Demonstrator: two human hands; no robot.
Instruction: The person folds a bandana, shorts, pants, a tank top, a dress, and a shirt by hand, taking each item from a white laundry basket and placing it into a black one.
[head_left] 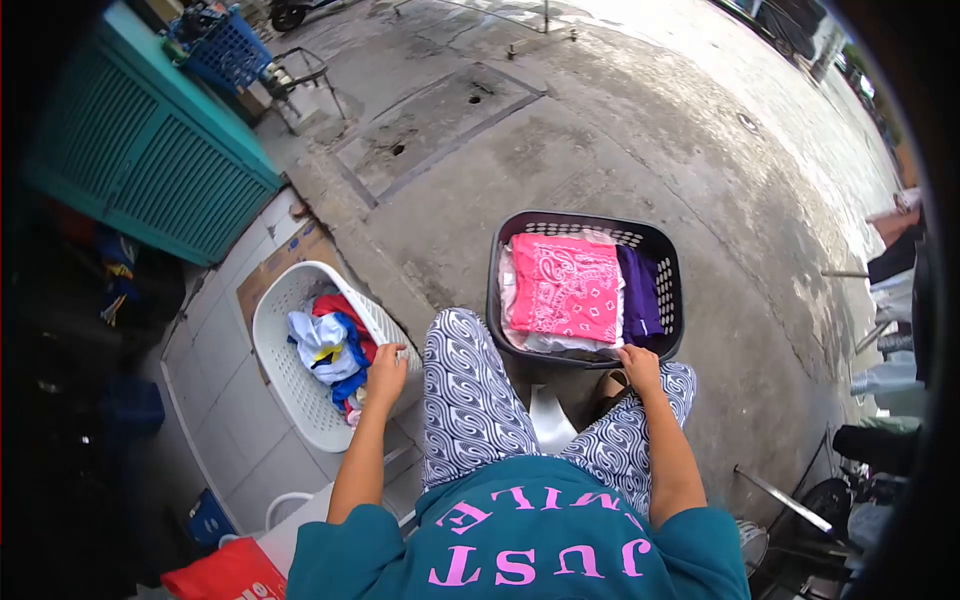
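My left hand [387,372] is closed on the near right rim of a white laundry basket [272,345]. Inside that basket lies a loose heap of clothes [325,345] in white, blue and red, with a bit of yellow. On the other side, my right hand [641,370] has its fingers curled over the near edge of a black laundry basket [675,300]. A pink patterned cloth [566,285] lies folded flat on top in it, over paler fabric. Beside the pink cloth sits a folded purple garment [639,295]. My fingertips are partly hidden at both rims.
The white basket stands on tiles [225,400] by a cardboard piece [257,282]; the black one is on concrete [760,330]. Teal shutters [150,150] and a blue crate [235,55] are at upper left. Clothes [895,300] hang at right. A red bag [225,573] lies lower left.
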